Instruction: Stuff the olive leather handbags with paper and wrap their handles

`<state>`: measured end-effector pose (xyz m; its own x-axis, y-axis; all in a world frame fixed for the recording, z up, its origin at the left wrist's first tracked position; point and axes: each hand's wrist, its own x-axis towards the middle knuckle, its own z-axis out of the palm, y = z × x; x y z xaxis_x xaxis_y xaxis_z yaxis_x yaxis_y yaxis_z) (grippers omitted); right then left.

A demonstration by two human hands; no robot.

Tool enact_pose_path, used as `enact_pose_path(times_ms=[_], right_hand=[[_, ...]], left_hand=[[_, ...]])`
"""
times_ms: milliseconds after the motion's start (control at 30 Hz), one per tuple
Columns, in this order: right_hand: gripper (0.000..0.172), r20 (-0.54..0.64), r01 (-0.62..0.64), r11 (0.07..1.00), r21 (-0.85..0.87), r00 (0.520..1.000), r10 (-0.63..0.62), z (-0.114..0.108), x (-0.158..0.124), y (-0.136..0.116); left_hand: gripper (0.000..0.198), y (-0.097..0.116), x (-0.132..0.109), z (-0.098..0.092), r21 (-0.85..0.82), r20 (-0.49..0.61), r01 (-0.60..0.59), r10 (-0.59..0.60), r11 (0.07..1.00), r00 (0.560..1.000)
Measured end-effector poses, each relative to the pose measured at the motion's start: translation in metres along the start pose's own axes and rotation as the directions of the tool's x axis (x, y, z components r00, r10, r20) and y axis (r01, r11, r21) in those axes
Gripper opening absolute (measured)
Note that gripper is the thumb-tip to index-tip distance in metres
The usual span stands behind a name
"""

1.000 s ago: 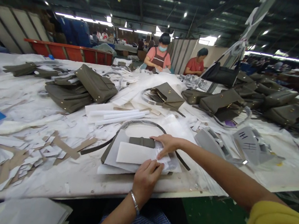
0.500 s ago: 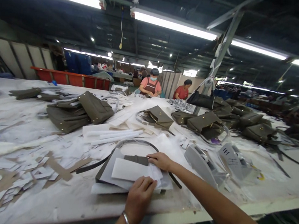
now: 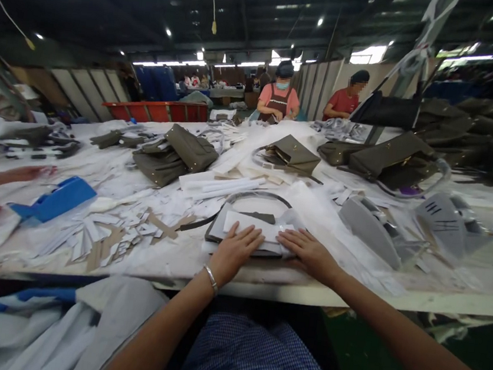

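Observation:
An olive bag [image 3: 263, 217] lies at the table's front edge, partly covered by white sheets [image 3: 242, 221], its wrapped handle [image 3: 263, 195] arching behind it. My left hand [image 3: 234, 253] rests flat on the sheets at the bag's front, fingers spread, a silver bangle on the wrist. To its right, my right hand [image 3: 310, 251] lies with fingers stretched out over the sheets and the bag's right side. A small gap parts the two hands. Neither hand grips anything.
Paper and card strips [image 3: 129, 234] are scattered left, near a blue holder [image 3: 55, 199]. Another person's arms [image 3: 2, 180] reach in from the left edge. Grey pieces [image 3: 372, 229] stand right. Olive bags [image 3: 292, 154] lie further back, where two people work.
The view has turned down and left. My left hand has opened out flat on the sheets. My right hand has come down from the back of the bag to its front right.

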<state>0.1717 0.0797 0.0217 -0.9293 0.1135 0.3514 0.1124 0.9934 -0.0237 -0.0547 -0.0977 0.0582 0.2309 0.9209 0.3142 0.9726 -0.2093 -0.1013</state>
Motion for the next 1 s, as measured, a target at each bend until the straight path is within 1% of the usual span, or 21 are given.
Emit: enact_pose_path(times_ms=[100,200,300,367,400,433,467,500,533,567,600,633,667,700,733,800,833,900,933,967,1000], right_hand=[[0.060,-0.027,0.007,0.998,-0.056,1.000,-0.009,-0.001,0.004,0.019],[0.054,-0.063,-0.011,0.997,-0.078,0.998,0.006,-0.005,0.005,0.024],[0.042,-0.136,-0.083,0.996,-0.024,0.988,0.079,-0.009,-0.001,0.006],[0.033,-0.195,-0.183,0.976,0.120,0.959,0.204,-0.009,-0.007,-0.016],[0.030,-0.195,-0.252,0.938,0.236,0.934,0.300,-0.007,-0.008,-0.027],[0.027,-0.153,-0.334,0.863,0.379,0.897,0.415,-0.005,-0.009,-0.038],[0.025,-0.064,-0.422,0.732,0.534,0.844,0.533,-0.002,-0.008,-0.048],[0.024,0.065,-0.499,0.542,0.676,0.774,0.630,0.002,-0.005,-0.056],[0.024,0.204,-0.541,0.313,0.781,0.695,0.689,0.006,-0.001,-0.063],[0.024,0.323,-0.526,0.073,0.848,0.620,0.715,0.010,0.005,-0.069],[0.027,0.405,-0.457,-0.139,0.879,0.559,0.723,0.014,0.011,-0.073],[0.029,0.446,-0.356,-0.291,0.888,0.515,0.732,0.019,0.017,-0.076],[0.031,0.458,-0.253,-0.382,0.889,0.482,0.746,0.023,0.024,-0.078],[0.031,0.454,-0.168,-0.426,0.889,0.458,0.765,0.028,0.030,-0.080],[0.030,0.441,-0.109,-0.441,0.891,0.439,0.783,0.032,0.035,-0.081],[0.027,0.411,-0.059,-0.428,0.902,0.420,0.809,0.039,0.045,-0.085],[0.027,0.391,-0.040,-0.414,0.909,0.420,0.819,0.041,0.051,-0.087],[0.033,0.349,-0.004,-0.387,0.922,0.438,0.829,0.042,0.061,-0.091],[0.038,0.318,0.005,-0.361,0.933,0.464,0.827,0.041,0.066,-0.092],[0.043,0.258,-0.024,-0.285,0.958,0.509,0.821,0.039,0.071,-0.092],[0.047,0.181,-0.079,-0.166,0.983,0.567,0.804,0.036,0.073,-0.091]], left_hand=[[0.068,-0.011,-0.002,-0.013,0.057,0.088,-0.022,0.017,0.998,0.996],[0.070,-0.015,-0.001,-0.010,0.088,0.084,0.029,-0.037,0.996,0.996],[0.057,-0.018,-0.002,0.009,0.104,0.021,0.102,-0.104,0.989,0.994],[0.051,-0.022,-0.006,0.024,0.100,-0.016,0.130,-0.129,0.986,0.991],[0.051,-0.024,-0.007,0.030,0.093,-0.027,0.137,-0.135,0.986,0.990],[0.052,-0.025,-0.009,0.036,0.086,-0.035,0.140,-0.137,0.986,0.990],[0.052,-0.027,-0.011,0.041,0.078,-0.044,0.142,-0.139,0.987,0.989],[0.053,-0.029,-0.013,0.044,0.070,-0.053,0.142,-0.138,0.987,0.989],[0.053,-0.030,-0.014,0.046,0.062,-0.060,0.139,-0.135,0.988,0.989],[0.052,-0.031,-0.015,0.047,0.056,-0.067,0.133,-0.129,0.990,0.989],[0.051,-0.032,-0.016,0.047,0.049,-0.073,0.125,-0.122,0.991,0.990],[0.051,-0.033,-0.016,0.046,0.038,-0.081,0.118,-0.115,0.992,0.990],[0.051,-0.033,-0.016,0.045,0.024,-0.091,0.112,-0.110,0.993,0.990],[0.051,-0.033,-0.016,0.043,0.006,-0.101,0.109,-0.108,0.994,0.989],[0.051,-0.032,-0.016,0.040,-0.013,-0.112,0.114,-0.114,0.993,0.987],[0.053,-0.029,-0.017,0.036,-0.048,-0.132,0.134,-0.139,0.990,0.981],[0.055,-0.028,-0.018,0.034,-0.056,-0.143,0.145,-0.152,0.988,0.978],[0.064,-0.025,-0.021,0.034,-0.056,-0.178,0.183,-0.190,0.982,0.966],[0.068,-0.025,-0.023,0.035,-0.049,-0.207,0.213,-0.219,0.976,0.954],[0.071,-0.025,-0.025,0.036,-0.040,-0.242,0.251,-0.253,0.967,0.937],[0.071,-0.026,-0.027,0.039,-0.034,-0.277,0.292,-0.290,0.956,0.916]])
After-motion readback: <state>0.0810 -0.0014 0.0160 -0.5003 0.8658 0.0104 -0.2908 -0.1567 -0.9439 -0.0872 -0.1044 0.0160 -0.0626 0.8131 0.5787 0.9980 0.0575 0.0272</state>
